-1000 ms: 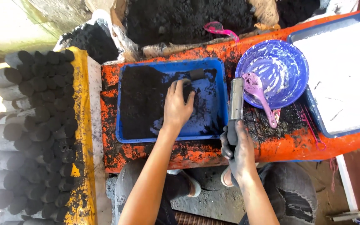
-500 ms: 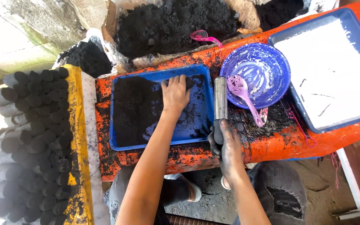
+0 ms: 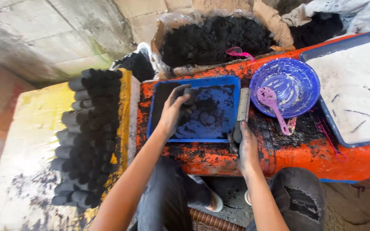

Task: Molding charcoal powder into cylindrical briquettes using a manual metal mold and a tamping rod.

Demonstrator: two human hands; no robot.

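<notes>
Hands are catalogued first: the soot-stained right hand (image 3: 246, 147) is closed around the lower end of a grey metal tube mould (image 3: 241, 112) stood beside the shallow blue plastic tray (image 3: 193, 139), while the left hand (image 3: 173, 112) is cupped, fingers curled, over the damp black charcoal paste (image 3: 208, 113) spread thinly inside that tray. Gathering of paste is judged to be in hand, and a full, firm pinch carried to the tube's mouth is called for. Beyond, a purple bowl (image 3: 305, 72) and a box of black powder (image 3: 217, 38) are noted.
</notes>
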